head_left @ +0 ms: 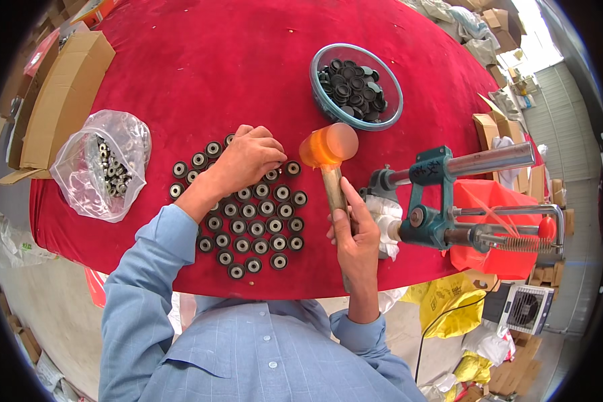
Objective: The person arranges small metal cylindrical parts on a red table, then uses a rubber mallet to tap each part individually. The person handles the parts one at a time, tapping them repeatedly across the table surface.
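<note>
Orange-headed mallet (329, 151), centre frame, looks head-heavy; right hand (358, 241) grips its handle (332, 186), the best hold; left hand (246, 157) curls, grasp unclear.

Open cardboard carton (70, 100) on left side of red tablecloth (201, 60); teal hand press (430, 194) with coil spring (516, 244) at right. Lower right, past table edge: yellow plastic bag (442, 299), white-framed fan unit (526, 308) near it. More cardboard boxes (504, 28) upper right.
</note>
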A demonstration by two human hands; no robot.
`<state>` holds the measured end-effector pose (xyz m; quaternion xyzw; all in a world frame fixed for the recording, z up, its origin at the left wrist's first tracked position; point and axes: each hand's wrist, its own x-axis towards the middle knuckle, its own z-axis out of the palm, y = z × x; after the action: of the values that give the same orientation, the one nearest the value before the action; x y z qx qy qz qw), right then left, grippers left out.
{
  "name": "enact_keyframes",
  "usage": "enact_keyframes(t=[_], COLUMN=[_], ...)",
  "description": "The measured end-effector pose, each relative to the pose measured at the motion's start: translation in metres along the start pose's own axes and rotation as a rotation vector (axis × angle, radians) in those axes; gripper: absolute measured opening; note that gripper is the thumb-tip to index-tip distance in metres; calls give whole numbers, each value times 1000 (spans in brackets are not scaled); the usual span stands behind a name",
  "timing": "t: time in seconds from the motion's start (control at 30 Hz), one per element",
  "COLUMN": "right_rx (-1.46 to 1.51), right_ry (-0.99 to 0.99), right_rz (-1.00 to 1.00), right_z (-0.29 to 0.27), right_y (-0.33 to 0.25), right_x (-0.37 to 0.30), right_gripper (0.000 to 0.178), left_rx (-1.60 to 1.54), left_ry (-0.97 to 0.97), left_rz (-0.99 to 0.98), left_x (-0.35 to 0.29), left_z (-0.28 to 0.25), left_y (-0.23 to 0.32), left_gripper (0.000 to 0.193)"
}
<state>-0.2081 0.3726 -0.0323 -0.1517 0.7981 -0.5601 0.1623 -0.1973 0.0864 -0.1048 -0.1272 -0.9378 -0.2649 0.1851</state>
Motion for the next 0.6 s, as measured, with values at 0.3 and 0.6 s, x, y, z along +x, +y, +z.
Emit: enact_keyframes(t=[0.3, 0.6], right_rx=[-9, 7], right_ry=[-7, -13], right_rz=[11, 27], right_z=[0, -1], right_y=[0, 4], right_x=[-2, -5], right_gripper=[54, 56], left_rx=[94, 54], left_ry=[59, 115], left_rz=[34, -75], left_x=[8, -16], left_z=[-1, -17], left_y=[-3, -6], left_gripper=[23, 21])
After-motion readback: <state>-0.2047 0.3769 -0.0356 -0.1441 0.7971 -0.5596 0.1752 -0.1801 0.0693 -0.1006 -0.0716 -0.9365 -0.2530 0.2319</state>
